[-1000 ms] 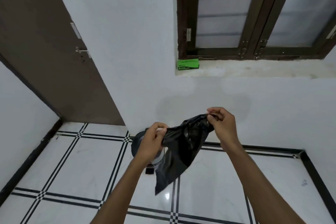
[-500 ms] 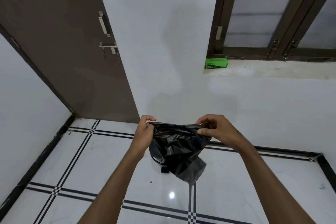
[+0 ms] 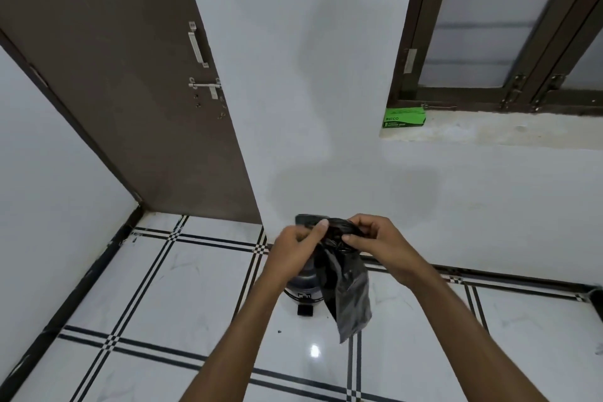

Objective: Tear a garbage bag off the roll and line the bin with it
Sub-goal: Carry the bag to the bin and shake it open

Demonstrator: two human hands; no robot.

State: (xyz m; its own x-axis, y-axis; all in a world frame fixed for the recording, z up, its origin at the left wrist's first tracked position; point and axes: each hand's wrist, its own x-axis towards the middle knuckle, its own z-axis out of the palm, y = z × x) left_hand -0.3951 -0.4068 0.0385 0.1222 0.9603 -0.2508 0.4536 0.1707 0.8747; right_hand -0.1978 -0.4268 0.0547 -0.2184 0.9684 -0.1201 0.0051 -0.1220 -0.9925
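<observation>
Single head-worn wide-angle view, looking forward and down from standing height into room corner. Both forearms reach in from bottom edge, left hand [image 3: 295, 246] and right hand [image 3: 380, 243] close below lens. Tiled floor [image 3: 163, 287] fills lower frame; door [image 3: 124, 91] left, window [image 3: 509, 26] upper right, edges bowed.

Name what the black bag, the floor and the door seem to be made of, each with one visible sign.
Black bag: thin plastic film, it seems; it crumples and shines faintly.
Floor: glossy white tile or polished stone, mirroring a lamp, with black inlay lines.
Door: matte brown, probably laminate or painted wood; metal handle and latch.
</observation>
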